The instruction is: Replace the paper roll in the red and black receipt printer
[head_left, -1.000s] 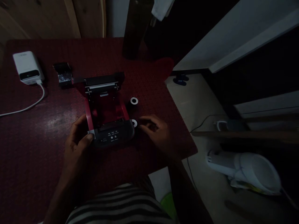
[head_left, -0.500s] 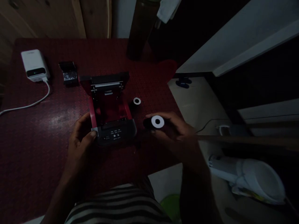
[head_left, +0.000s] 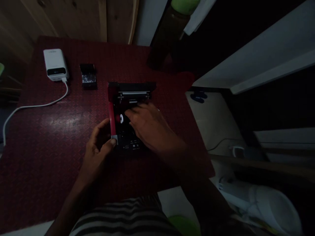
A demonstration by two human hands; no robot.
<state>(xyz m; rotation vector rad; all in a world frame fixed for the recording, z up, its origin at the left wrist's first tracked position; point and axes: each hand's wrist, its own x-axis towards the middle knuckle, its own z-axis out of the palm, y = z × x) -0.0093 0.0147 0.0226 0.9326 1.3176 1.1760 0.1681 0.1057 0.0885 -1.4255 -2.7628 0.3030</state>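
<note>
A small red and black printer (head_left: 115, 108) with its lid folded back lies on the dark red table (head_left: 61, 131). My left hand (head_left: 100, 144) grips the printer's near left corner, thumb on the front panel. My right hand (head_left: 147, 126) reaches over the open bay, fingers curled round a dark roll (head_left: 121, 118) whose white core end shows inside the bay. The scene is dim and most of the roll is hidden by my fingers.
A white power bank (head_left: 56, 64) with a white cable (head_left: 36, 105) lies at the far left, a small black device (head_left: 88, 75) beside it. A dark bottle (head_left: 169, 36) stands at the table's back edge. White appliances (head_left: 268, 203) lie on the floor at right.
My right hand carried the roll from the table at the printer's right into the open bay. The second small roll is now hidden behind my hand. The camera view shifted left.
</note>
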